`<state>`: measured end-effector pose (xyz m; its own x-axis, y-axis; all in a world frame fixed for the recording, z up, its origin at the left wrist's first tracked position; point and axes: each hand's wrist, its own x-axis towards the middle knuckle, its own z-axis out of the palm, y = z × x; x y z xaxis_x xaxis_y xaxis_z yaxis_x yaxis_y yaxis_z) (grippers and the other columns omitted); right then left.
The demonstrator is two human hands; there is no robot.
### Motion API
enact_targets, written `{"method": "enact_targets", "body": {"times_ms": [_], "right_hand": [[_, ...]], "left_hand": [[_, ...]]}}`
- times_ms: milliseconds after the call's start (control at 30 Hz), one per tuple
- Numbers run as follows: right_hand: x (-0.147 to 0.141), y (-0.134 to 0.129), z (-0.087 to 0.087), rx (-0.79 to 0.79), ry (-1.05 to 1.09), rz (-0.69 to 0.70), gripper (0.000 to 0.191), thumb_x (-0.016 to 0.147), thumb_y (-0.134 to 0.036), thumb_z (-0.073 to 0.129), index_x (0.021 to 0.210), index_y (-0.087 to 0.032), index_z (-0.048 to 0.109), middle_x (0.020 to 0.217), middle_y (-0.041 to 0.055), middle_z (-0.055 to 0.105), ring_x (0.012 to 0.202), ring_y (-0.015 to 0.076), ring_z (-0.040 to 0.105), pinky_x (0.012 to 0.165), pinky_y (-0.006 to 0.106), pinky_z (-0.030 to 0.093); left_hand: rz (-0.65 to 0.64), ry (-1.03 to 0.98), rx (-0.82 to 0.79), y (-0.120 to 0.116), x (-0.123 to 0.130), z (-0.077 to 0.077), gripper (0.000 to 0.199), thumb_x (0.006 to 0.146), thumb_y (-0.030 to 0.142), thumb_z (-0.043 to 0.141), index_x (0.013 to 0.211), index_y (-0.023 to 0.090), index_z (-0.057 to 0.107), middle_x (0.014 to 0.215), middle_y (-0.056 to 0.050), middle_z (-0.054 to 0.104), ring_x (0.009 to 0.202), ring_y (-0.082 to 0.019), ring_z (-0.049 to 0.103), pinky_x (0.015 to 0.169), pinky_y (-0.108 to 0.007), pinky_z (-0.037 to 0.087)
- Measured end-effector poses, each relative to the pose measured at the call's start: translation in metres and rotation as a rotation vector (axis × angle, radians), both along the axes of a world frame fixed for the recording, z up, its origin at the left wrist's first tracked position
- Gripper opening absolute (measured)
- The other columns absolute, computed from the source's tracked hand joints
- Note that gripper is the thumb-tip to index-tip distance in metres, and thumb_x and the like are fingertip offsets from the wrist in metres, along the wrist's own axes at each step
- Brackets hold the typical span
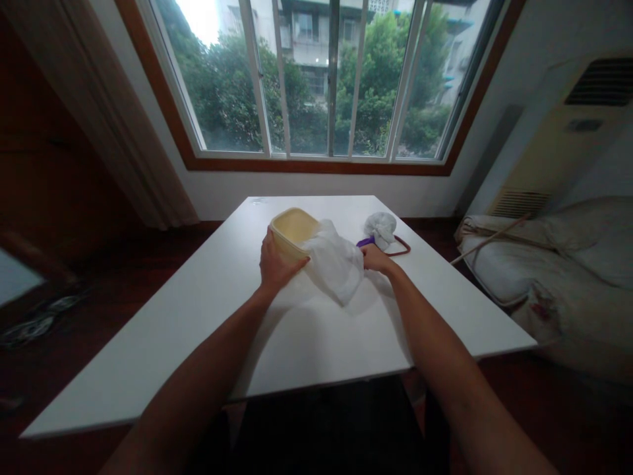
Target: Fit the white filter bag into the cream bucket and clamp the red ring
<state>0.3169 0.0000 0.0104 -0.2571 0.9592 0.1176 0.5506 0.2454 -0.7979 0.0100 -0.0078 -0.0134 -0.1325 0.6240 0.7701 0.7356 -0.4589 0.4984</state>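
Observation:
My left hand (279,264) is wrapped round the near left side of a pale yellow plastic container (291,227), its thumb along the near rim. The container is tilted, with its open top facing me. A thin, translucent white plastic bag (339,264) lies against the container's right side and spreads over its edge. My right hand (374,257) is closed at the bag's right edge; its fingertips are partly hidden. Just above that hand a purple piece (366,241) shows, too small to name.
A bunched white bag (380,226) sits beyond my right hand, beside a reddish-brown loop (403,247). Everything rests on a white table (198,343). Large covered bundles (544,264) and a thin stick (489,241) are at the right. A window is ahead.

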Motion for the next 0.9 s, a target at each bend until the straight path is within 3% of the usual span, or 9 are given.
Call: {"method": "enact_targets", "body": {"times_ms": [133, 233, 433, 533, 700, 900], "right_hand": [[-0.016, -0.004, 0.013, 0.222, 0.364, -0.072, 0.029, 0.070, -0.043, 0.067, 0.074, -0.014, 0.068, 0.071, 0.0023, 0.069, 0.066, 0.0158, 0.061, 0.064, 0.027, 0.050], [-0.026, -0.008, 0.018, 0.321, 0.451, -0.074, 0.038, 0.075, -0.051, 0.064, 0.088, -0.016, 0.069, 0.085, 0.0053, 0.072, 0.078, 0.0190, 0.065, 0.072, 0.030, 0.052], [-0.037, -0.012, 0.019, 0.551, 0.301, -0.117, 0.049, 0.078, -0.050, 0.063, 0.115, -0.017, 0.064, 0.120, 0.0102, 0.067, 0.112, 0.0242, 0.061, 0.099, 0.040, 0.048], [-0.043, -0.022, 0.023, 0.726, 0.213, -0.116, 0.058, 0.076, -0.046, 0.067, 0.124, -0.016, 0.057, 0.130, 0.0142, 0.061, 0.124, 0.0276, 0.054, 0.108, 0.045, 0.041], [-0.053, -0.037, 0.032, 0.854, 0.064, -0.059, 0.076, 0.066, -0.049, 0.077, 0.130, -0.015, 0.052, 0.129, 0.0163, 0.058, 0.125, 0.0316, 0.051, 0.112, 0.048, 0.036], [-0.055, -0.042, 0.037, 0.883, -0.053, 0.045, 0.080, 0.065, -0.053, 0.080, 0.131, -0.015, 0.052, 0.133, 0.0170, 0.056, 0.128, 0.0334, 0.049, 0.114, 0.048, 0.033]], "left_hand": [[-0.010, 0.109, 0.096, -0.001, 0.001, -0.004, 0.128, 0.055, 0.068, 0.081, 0.153, 0.017, 0.017, 0.152, -0.022, 0.036, 0.140, -0.039, 0.037, 0.115, -0.056, 0.034], [-0.030, 0.217, 0.188, 0.000, 0.003, -0.007, 0.126, 0.058, 0.072, 0.077, 0.153, 0.017, 0.017, 0.151, -0.023, 0.038, 0.139, -0.041, 0.038, 0.113, -0.056, 0.036], [-0.143, 0.460, 0.309, -0.006, 0.011, -0.003, 0.116, 0.069, 0.068, 0.071, 0.155, 0.017, 0.011, 0.150, -0.023, 0.038, 0.140, -0.041, 0.037, 0.116, -0.063, 0.024], [-0.211, 0.535, 0.314, -0.010, 0.014, 0.002, 0.108, 0.074, 0.063, 0.069, 0.155, 0.020, 0.010, 0.153, -0.023, 0.033, 0.142, -0.041, 0.033, 0.114, -0.064, 0.026], [-0.314, 0.652, 0.336, -0.015, 0.020, 0.009, 0.101, 0.078, 0.057, 0.066, 0.155, 0.021, 0.011, 0.155, -0.022, 0.032, 0.144, -0.041, 0.030, 0.114, -0.063, 0.027], [-0.397, 0.680, 0.328, -0.020, 0.029, 0.014, 0.101, 0.079, 0.051, 0.066, 0.155, 0.023, 0.006, 0.157, -0.023, 0.029, 0.146, -0.040, 0.027, 0.114, -0.065, 0.027]]}}
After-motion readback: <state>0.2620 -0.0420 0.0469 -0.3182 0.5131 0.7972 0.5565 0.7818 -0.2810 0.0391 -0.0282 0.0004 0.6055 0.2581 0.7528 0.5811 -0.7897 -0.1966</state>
